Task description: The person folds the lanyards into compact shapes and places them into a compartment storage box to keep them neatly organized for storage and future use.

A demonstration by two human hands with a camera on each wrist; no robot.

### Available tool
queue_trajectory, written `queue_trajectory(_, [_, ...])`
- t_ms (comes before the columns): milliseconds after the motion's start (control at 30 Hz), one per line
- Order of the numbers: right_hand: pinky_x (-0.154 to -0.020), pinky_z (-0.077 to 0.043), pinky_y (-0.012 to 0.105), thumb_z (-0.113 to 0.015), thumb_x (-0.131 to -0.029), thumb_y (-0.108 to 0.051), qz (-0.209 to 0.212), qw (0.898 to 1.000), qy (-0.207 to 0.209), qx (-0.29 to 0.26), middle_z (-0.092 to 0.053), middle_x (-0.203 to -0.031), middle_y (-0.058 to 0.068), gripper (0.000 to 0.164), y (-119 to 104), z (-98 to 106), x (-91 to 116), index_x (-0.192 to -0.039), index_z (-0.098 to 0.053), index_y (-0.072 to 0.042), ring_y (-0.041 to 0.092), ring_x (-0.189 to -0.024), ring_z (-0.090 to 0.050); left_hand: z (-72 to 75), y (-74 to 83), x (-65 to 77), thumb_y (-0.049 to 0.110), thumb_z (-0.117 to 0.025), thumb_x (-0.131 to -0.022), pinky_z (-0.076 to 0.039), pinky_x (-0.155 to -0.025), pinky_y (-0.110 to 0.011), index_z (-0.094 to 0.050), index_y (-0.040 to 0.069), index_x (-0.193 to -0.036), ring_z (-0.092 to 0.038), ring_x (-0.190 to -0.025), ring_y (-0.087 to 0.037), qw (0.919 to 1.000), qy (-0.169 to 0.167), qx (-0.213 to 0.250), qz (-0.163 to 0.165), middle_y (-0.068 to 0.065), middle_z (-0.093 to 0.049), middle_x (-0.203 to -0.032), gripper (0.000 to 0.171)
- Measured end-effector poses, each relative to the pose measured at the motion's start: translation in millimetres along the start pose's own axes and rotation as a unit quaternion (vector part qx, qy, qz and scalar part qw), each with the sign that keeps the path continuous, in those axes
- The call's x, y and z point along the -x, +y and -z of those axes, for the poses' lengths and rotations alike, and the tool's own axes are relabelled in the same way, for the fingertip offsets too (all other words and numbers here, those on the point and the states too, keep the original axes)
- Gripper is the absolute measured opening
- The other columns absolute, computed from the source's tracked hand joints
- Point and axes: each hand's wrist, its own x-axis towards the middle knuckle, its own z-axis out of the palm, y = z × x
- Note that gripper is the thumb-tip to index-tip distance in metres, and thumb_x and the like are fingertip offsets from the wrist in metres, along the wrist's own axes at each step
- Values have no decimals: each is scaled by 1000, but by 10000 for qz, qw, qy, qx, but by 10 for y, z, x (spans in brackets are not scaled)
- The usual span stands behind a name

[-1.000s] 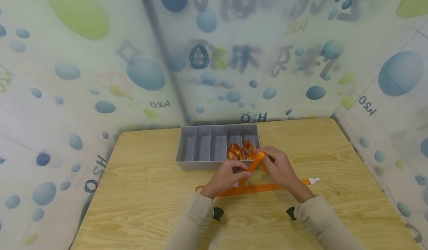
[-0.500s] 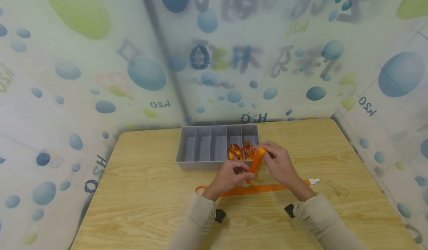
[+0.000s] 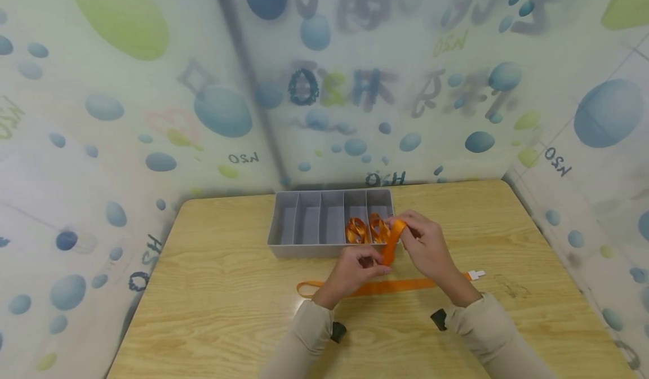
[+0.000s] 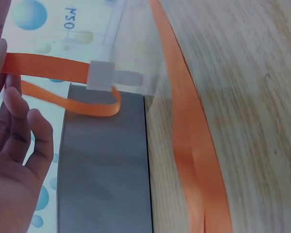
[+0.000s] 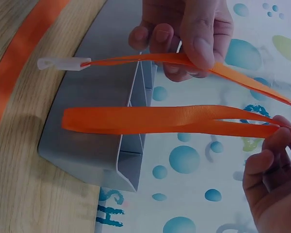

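Note:
An orange lanyard [image 3: 392, 245] is held up between both hands, just in front of the grey box. My left hand [image 3: 354, 272] pinches its strap between thumb and fingers. From that hand the strap end with a white plastic clip [image 5: 65, 63] sticks out. My right hand [image 3: 427, 246] grips the upper fold with its fingertips; in the right wrist view a doubled loop [image 5: 136, 120] extends from it. Beneath the hands, a second orange lanyard [image 3: 405, 285] lies stretched along the table, partly hidden by the left wrist, its white clip [image 3: 476, 275] at the right.
The grey divided box [image 3: 309, 250] stands toward the back of the wooden table [image 3: 218, 300]. Coiled orange lanyards [image 3: 356, 231] lie in its two rightmost compartments. A patterned wall [image 3: 334, 159] rises behind the table.
The held strap has gone from a slanted stretch between the hands to a steeper, shorter fold. My left hand has shifted slightly right; the right hand stays nearly in place.

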Motion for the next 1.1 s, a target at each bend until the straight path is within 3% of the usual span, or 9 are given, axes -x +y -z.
queue_trajectory(167, [-46, -38, 24, -49, -95, 16, -143, 9999, 48, -71, -63, -84, 14, 24, -43, 10, -9, -98, -72, 9, 10, -51, -41, -36, 6, 7, 6, -79, -84, -41, -48, -21, -74, 6, -84, -47, -53, -7, 9996, 210, 169, -56, -4, -66, -72, 5])
queue_trajectory(433, [-48, -39, 26, -49, -100, 7, -564, 9968, 112, -557, -58, -76, 10, 26, 201, -29, 23, -95, -74, 2, 14, -53, -42, -94, 31, -3, 0, -80, -80, -37, -49, -20, -72, -1, -83, -43, -55, -12, 9970, 648, 346, -241, -15, -64, -71, 9])
queue_trajectory(600, [-45, -36, 27, -50, -102, 2, -538, 9961, 168, -673, -56, -72, 8, 28, 212, -43, 17, -92, -76, -3, 13, -51, -41, -81, 222, 3, -3, -80, -79, -37, -53, -22, -69, -5, -82, -43, -59, -11, 9957, 822, 293, -306, -15, -61, -71, 11])
queue_trajectory(733, [-45, -35, 26, -49, -101, 5, -613, 9965, 186, -538, -55, -71, 12, 29, 214, -58, 10, -90, -75, 2, 12, -50, -38, -67, 375, 14, -4, -80, -78, -39, -56, -22, -68, -4, -80, -46, -63, -15, 9943, 999, 243, -263, -16, -59, -77, 12])
queue_trajectory(933, [-46, -35, 26, -48, -101, 6, -728, 9956, 179, -559, -57, -73, 12, 30, 196, -67, 0, -88, -75, 4, 12, -50, -37, -99, 373, -8, -6, -82, -76, -56, -69, -34, -66, -5, -77, -59, -82, -28, 9910, 1297, 123, -293, -22, -61, -101, 16])
queue_trajectory(1100, [-51, -42, 24, -49, -104, -2, -847, 9925, 71, -884, -64, -84, 10, 30, 188, -61, -5, -90, -75, 3, 16, -54, -43, -118, 334, -26, -2, -83, -77, -58, -76, -32, -66, -4, -78, -63, -86, -17, 9904, 1362, 241, 74, -17, -66, -104, 17])
